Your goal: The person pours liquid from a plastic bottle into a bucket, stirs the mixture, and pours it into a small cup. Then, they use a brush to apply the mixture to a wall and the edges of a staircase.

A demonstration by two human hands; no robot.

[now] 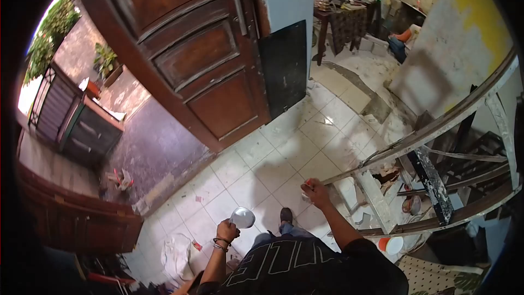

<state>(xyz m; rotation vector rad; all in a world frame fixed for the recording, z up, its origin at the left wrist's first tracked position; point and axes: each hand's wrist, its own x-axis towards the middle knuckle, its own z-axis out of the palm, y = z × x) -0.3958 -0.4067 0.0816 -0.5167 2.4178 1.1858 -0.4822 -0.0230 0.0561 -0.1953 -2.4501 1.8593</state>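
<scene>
While the left hand [226, 231] is closed around the handle side of a round silvery vessel [243, 217], held above the tiled floor [234, 169] well to the left of the ladder [376, 202], the right hand [315, 192] is at the ladder's near-left edge, fingers curled about a small object with a reddish part, too small to identify. Left of the ladder, beyond the vessel, lies a white sack [176, 257]; a wooden door [202, 60] stands farther off.
</scene>
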